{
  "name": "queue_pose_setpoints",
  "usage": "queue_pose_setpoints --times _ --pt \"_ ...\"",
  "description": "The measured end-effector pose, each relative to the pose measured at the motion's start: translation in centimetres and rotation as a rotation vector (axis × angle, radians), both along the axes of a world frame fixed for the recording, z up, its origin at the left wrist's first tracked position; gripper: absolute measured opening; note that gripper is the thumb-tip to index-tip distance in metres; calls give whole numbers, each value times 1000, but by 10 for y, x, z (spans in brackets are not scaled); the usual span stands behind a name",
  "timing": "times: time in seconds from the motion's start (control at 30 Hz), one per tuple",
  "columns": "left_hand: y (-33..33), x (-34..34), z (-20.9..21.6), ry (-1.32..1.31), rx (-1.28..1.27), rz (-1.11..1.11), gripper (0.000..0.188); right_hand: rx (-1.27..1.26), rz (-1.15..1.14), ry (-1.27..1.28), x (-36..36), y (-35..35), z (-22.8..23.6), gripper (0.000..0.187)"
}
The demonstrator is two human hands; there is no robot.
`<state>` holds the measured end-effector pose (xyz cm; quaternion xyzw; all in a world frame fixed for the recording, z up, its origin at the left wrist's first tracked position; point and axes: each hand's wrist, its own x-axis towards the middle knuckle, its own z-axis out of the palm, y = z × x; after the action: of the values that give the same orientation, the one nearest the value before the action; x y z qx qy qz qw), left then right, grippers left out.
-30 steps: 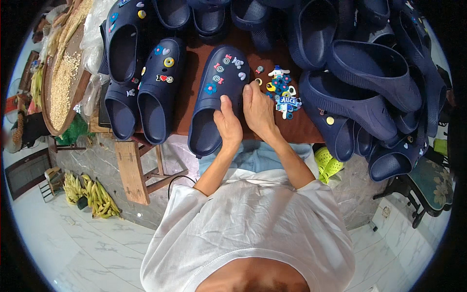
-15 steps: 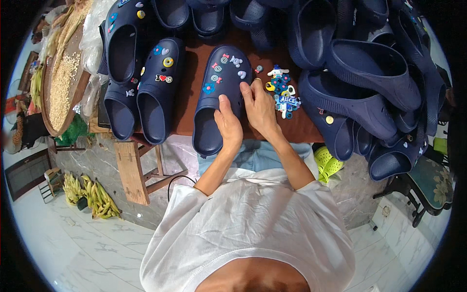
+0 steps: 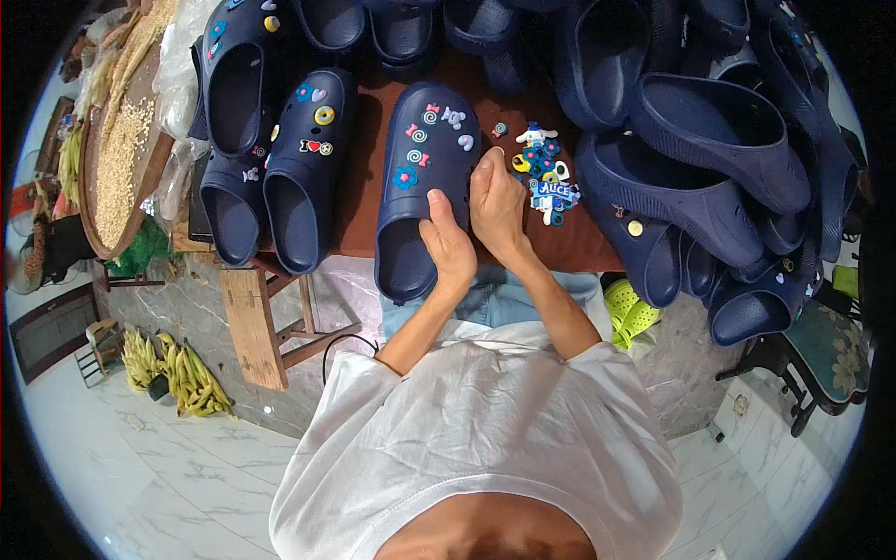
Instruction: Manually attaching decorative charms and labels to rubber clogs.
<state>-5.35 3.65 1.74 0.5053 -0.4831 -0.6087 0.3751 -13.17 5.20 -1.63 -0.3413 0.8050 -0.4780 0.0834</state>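
Note:
In front of me on the brown cloth lies a navy clog (image 3: 434, 131), toe pointing away. Its upper bears small charms: swirls, pink candies, a blue flower (image 3: 405, 178), a white-grey figure and a pale heart. My left hand (image 3: 449, 245) grips the clog's right side by the foot opening, thumb on top, the other fingers mostly hidden. Just right of the clog, my right hand (image 3: 499, 203) is closed, thumb against curled fingers; anything pinched there is hidden. Beyond its fingertips are a loose swirl charm (image 3: 500, 130) and a pile of blue, white and yellow charms (image 3: 554, 194).
Another decorated clog (image 3: 309, 182) stands left, beside more navy clogs. Several navy clogs (image 3: 695, 191) are heaped at right, others along the far side. A wooden stool (image 3: 254, 327) is below the table at left. Lime-green clogs (image 3: 631, 310) show below the table's right edge.
My right hand has moved slightly right and off the clog's upper, its fingers now curled more tightly. The clog has turned a little, and my left thumb has slid slightly right.

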Motion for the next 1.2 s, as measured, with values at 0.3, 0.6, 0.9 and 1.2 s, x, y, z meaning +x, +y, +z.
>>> queue_pose_setpoints --times 0.3,0.6,0.9,1.2 --pt "-17 1 7 48 18 -128 58 8 34 36 -5 9 4 15" --pt "-20 -9 -3 71 74 -203 73 232 -21 331 -38 14 31 25" --pt "-30 -6 -7 207 264 -285 42 -46 12 316 -22 -12 23 24" --pt "-25 -7 -23 402 284 -285 50 -35 91 232 -41 -11 20 29"
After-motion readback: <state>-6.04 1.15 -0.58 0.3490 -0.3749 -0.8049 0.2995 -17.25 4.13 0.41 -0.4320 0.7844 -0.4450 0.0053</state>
